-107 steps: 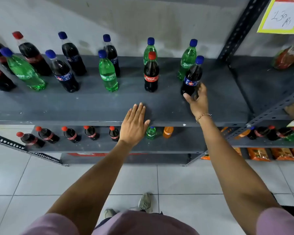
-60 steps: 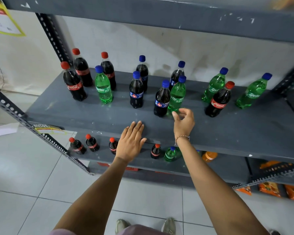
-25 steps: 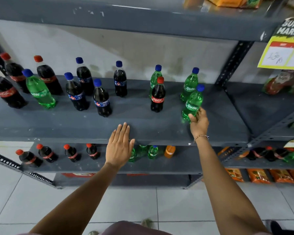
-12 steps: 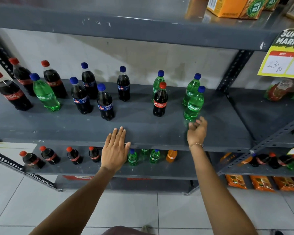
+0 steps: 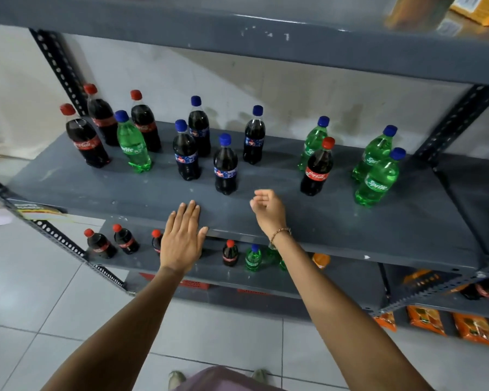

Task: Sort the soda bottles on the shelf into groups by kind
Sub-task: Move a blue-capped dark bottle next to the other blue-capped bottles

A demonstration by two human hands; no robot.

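On the grey shelf (image 5: 407, 230) stand three red-capped Coca-Cola bottles (image 5: 86, 141) at the left, with a green Sprite bottle (image 5: 133, 145) among them. Several blue-capped Pepsi bottles (image 5: 225, 167) fill the middle. At the right stand three Sprite bottles (image 5: 377, 180) and one Coca-Cola bottle (image 5: 316, 170). My left hand (image 5: 182, 238) lies flat on the shelf's front edge, fingers spread. My right hand (image 5: 267, 210) hovers empty over the shelf, fingers loosely curled, between the front Pepsi bottle and the lone Coca-Cola bottle.
A lower shelf (image 5: 345, 280) carries small cola bottles (image 5: 99, 245), small green bottles (image 5: 253, 258) and an orange one (image 5: 321, 261). Orange packets (image 5: 425, 320) lie at the bottom right. An upper shelf (image 5: 237, 32) overhangs. Perforated uprights (image 5: 60, 69) frame the bay. Tiled floor lies below.
My right hand let go of the Sprite bottle at the right and has moved left toward the middle, empty. The view has swung left. My left hand stays on the shelf edge.
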